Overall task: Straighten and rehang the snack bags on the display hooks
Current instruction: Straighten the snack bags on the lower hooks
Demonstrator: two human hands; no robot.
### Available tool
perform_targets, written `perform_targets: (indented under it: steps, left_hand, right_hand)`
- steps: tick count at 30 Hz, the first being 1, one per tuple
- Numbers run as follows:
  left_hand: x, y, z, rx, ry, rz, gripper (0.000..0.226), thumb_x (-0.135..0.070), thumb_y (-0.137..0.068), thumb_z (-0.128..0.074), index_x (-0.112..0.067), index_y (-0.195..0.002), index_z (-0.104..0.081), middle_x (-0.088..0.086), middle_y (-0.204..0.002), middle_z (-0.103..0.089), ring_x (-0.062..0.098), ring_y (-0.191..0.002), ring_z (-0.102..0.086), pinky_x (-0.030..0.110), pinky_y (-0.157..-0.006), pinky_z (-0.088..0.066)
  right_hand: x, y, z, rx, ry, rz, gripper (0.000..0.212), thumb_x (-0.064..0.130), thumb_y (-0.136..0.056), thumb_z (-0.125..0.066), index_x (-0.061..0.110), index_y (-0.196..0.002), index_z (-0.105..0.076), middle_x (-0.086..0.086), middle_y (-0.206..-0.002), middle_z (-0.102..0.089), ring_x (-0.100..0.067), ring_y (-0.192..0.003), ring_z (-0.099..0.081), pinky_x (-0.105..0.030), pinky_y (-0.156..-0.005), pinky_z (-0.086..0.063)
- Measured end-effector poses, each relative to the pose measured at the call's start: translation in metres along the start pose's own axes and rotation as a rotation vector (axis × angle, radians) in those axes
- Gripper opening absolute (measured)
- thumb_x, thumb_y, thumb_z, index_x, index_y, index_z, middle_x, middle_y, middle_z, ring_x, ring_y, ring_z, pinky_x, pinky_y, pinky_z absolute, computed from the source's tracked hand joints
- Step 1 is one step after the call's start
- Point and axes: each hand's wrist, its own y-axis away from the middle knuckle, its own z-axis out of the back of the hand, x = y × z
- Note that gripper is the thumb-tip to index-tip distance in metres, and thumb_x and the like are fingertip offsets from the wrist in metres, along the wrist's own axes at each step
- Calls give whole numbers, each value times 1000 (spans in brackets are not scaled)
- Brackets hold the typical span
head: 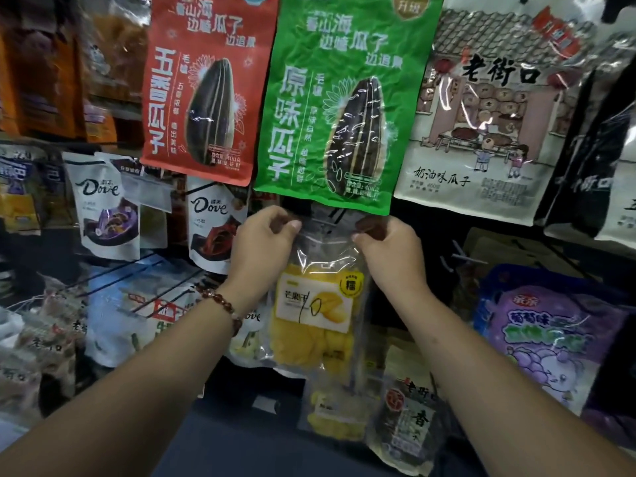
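Note:
A clear bag of yellow dried mango with a white label hangs in front of me at the centre of the rack. My left hand pinches its top left corner. My right hand pinches its top right corner. The bag's top edge sits just under a green sunflower-seed bag, near a metal display hook that shows dimly through the clear plastic. Whether the bag is on the hook I cannot tell. A second mango bag hangs lower down.
A red seed bag and a cream seed bag hang on either side of the green one. Dove chocolate bags hang at left, a purple grape-candy bag at right. Bare hooks stick out right of my right hand.

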Motion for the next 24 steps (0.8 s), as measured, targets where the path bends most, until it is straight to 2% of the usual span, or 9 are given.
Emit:
perform_targets:
  steps: [3, 5, 9, 13, 16, 18, 20, 22, 24]
  left_hand:
    - [6, 11, 2, -5, 50, -31, 6, -27, -94, -62, -27, -91, -68, -13, -81, -67, 2, -77, -62, 21, -63, -47]
    - [11, 17, -1, 17, 63, -9, 6, -26, -94, -63, -27, -90, -68, -13, -82, -68, 4, -79, -63, 24, -67, -51]
    - [19, 18, -6, 41, 11, 28, 8, -28, -94, -62, -28, -89, -68, -14, -83, -67, 4, -79, -62, 27, -67, -52]
    - [9, 3, -11, 20, -2, 32, 10, -25, -95, -61, -18, -90, -67, -7, -82, -67, 10, -74, -62, 30, -61, -51]
    - [8, -11, -18, 13, -37, 74, 20, -15, -91, -60, -13, -72, -56, 3, -68, -60, 21, -60, -56, 29, -47, -38]
    - [13, -17, -25, 18, -43, 119, 31, -8, -88, -59, -10, -61, -43, 4, -60, -49, 21, -51, -46, 26, -45, -29]
    - [17, -20, -31, 33, -28, 160, 33, -1, -84, -56, -8, -60, -36, 6, -56, -37, 20, -49, -35, 25, -46, -23]
    - [18, -23, -37, 56, -35, 187, 25, 3, -82, -54, -7, -62, -43, 6, -56, -34, 17, -48, -30, 24, -42, -21]
    - [14, -26, -41, 60, -12, 207, 17, 7, -84, -53, -5, -72, -57, 3, -57, -42, 17, -47, -35, 20, -33, -23]
  right_hand:
    - [-8, 8, -1, -18, 4, -1, 14, 23, -87, -69, 30, -77, -62, 13, -74, -65, 2, -66, -59, -16, -52, -40]
    - [-17, 11, -3, -39, 2, -22, 14, 23, -86, -69, 27, -75, -62, 11, -71, -64, 1, -64, -59, -14, -51, -40]
    - [-27, 14, -11, -29, 18, -60, 9, 24, -87, -69, 23, -79, -64, 7, -74, -65, -9, -69, -62, -24, -56, -42]
    - [-23, -2, -12, -44, 15, -79, 11, 15, -85, -66, 25, -83, -67, 9, -80, -66, -9, -73, -61, -22, -59, -42]
    - [-21, -17, -15, -71, 23, -121, 18, 11, -84, -65, 28, -80, -69, 6, -85, -69, -16, -78, -64, -23, -65, -46]
    - [-24, -25, -21, -82, 71, -149, 18, 10, -83, -64, 26, -79, -73, 2, -87, -72, -19, -81, -64, -25, -69, -50]
    - [-28, -30, -26, -92, 139, -184, 18, 9, -82, -62, 20, -87, -76, -4, -90, -73, -24, -86, -66, -27, -73, -53]
    - [-34, -35, -29, -103, 176, -221, 17, 10, -83, -61, 16, -91, -75, -9, -96, -73, -29, -93, -66, -26, -75, -50]
    - [-36, -36, -30, -71, 210, -229, 17, 8, -86, -60, 13, -94, -74, -12, -101, -71, -30, -98, -65, -25, -76, -45]
